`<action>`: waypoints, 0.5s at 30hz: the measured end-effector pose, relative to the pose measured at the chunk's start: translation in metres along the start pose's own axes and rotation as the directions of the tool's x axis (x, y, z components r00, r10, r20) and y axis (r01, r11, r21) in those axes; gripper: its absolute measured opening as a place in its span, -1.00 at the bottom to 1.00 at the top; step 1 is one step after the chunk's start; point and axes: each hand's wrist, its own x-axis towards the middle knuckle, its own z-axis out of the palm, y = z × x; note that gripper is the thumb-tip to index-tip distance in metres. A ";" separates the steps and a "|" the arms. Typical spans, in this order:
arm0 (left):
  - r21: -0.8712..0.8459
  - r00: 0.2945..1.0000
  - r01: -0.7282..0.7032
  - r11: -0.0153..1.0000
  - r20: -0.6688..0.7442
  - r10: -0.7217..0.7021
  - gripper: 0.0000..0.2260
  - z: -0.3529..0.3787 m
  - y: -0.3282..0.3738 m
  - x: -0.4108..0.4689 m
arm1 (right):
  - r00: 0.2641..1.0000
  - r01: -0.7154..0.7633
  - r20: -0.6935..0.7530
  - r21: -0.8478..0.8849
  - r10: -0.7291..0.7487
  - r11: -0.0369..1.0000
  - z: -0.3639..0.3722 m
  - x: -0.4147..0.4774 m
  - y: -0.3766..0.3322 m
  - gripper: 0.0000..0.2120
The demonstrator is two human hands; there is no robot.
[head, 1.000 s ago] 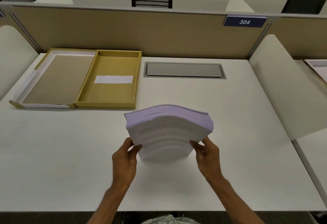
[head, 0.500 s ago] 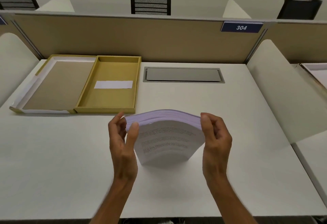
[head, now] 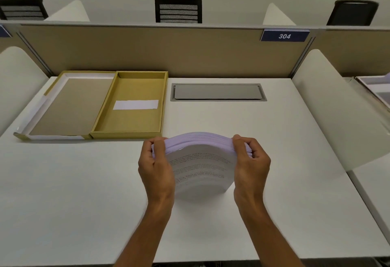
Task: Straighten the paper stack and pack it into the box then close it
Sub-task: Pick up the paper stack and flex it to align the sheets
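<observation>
Thick white printed paper stack [head: 200, 167] stands on edge mid-desk, bowed. Left hand [head: 156, 167] and right hand [head: 251, 161] clamp its sides, likely to square it. Open mustard cardboard box [head: 128, 104] waits at far-left edge.

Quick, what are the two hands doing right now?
Left hand: closed on the paper stack's left edge.
Right hand: closed on its right edge.

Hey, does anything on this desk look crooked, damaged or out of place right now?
Only the paper stack: stood on edge between both hands, its top edge bows and the sheets fan unevenly. The open box looks fine.
</observation>
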 end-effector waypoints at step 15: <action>-0.083 0.992 -0.020 0.996 0.120 0.030 -0.72 -0.005 -0.018 -0.007 | 0.962 0.087 0.250 0.090 -0.107 0.992 -0.014 -0.017 0.014 -0.49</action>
